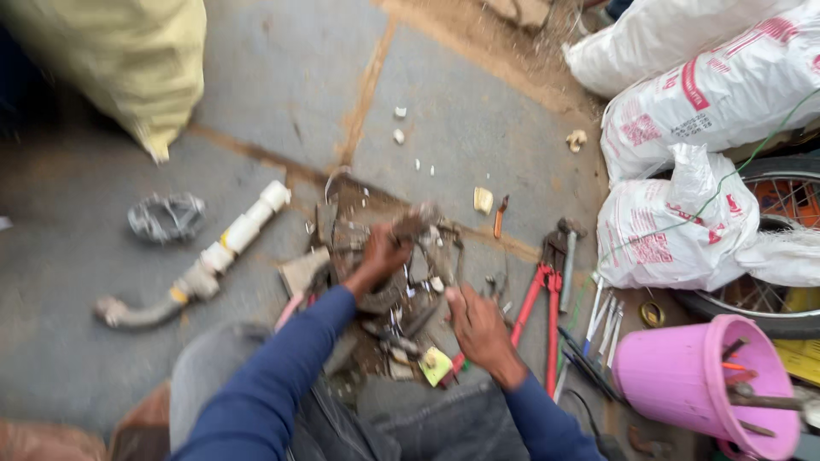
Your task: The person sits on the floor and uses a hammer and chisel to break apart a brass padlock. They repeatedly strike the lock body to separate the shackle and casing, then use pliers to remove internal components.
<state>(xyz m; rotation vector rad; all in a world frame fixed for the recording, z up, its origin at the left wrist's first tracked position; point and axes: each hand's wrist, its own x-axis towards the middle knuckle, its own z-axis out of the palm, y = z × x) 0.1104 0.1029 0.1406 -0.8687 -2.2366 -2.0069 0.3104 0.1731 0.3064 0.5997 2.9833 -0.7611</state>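
We're looking down at a paved floor, and our left hand [382, 253] is closed tight around a dark, rusty piece of scrap metal [416, 224], gripping it at the top of a heap of broken metal parts [401, 294] that lies on the slabs right in front of our knees. Our right hand [478, 326] sits lower and to the right at the edge of the same heap, fingers curled as if around something slim (the blur is too heavy for us to tell what, or whether it truly grips). Both arms wear dark blue sleeves.

Just right of that hand lie red-handled bolt cutters [540, 312], with a hammer [567, 260] beside them and a few screwdrivers [603, 320] further over. A pink bucket [692, 380] with tools sticking out stands at the lower right, near a bicycle wheel [773, 248] and several white sacks [709, 102]. Off to the left, well apart from the heap, a white pipe with a bent metal end [205, 265] lies on the floor, and a yellowish sack [128, 60] fills the upper left corner.
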